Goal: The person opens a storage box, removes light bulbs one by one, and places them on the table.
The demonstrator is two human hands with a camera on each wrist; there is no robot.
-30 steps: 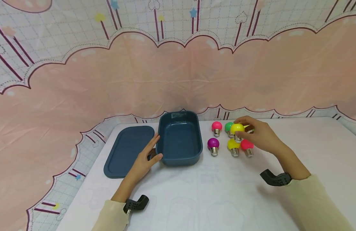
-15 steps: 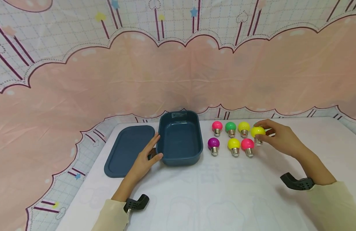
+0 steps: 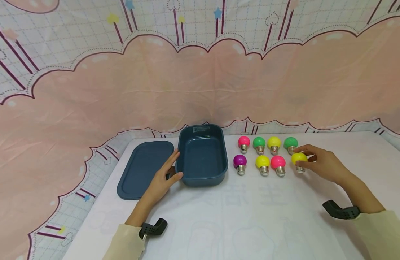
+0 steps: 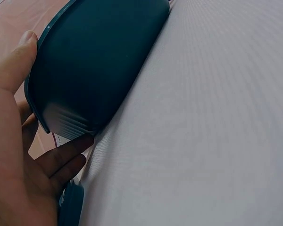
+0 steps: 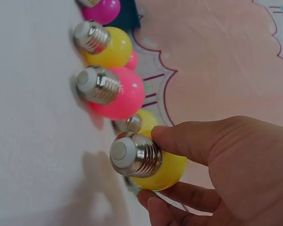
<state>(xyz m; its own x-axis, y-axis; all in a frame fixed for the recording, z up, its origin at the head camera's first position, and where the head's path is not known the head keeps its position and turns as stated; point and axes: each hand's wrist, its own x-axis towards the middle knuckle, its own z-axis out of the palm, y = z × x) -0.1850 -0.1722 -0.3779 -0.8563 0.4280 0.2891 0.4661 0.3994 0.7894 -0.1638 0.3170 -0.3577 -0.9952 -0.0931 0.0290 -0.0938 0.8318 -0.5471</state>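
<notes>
My right hand (image 3: 323, 163) pinches a yellow light bulb (image 3: 299, 158) between thumb and fingers, at the right end of the nearer row of bulbs. In the right wrist view the metal screw base of this yellow bulb (image 5: 137, 155) points toward the camera, with the thumb on its upper side. My left hand (image 3: 161, 180) rests against the left side of a dark blue box (image 3: 203, 181), fingers and thumb fairly straight. From the left wrist, the box wall (image 4: 104, 61) fills the upper left, with the fingertips at its edge.
Other bulbs lie in two rows right of the box: pink (image 3: 244, 141), green (image 3: 259, 142), yellow (image 3: 274, 142) and green (image 3: 290, 142) behind; purple (image 3: 240, 160), yellow (image 3: 262, 161) and pink (image 3: 278, 162) in front. A flat blue lid (image 3: 141, 166) lies left of the box.
My right hand has carried the yellow bulb rightward, then toward the near side, to the end of the front row. The yellow and green bulbs behind are uncovered. My left hand stays put.
</notes>
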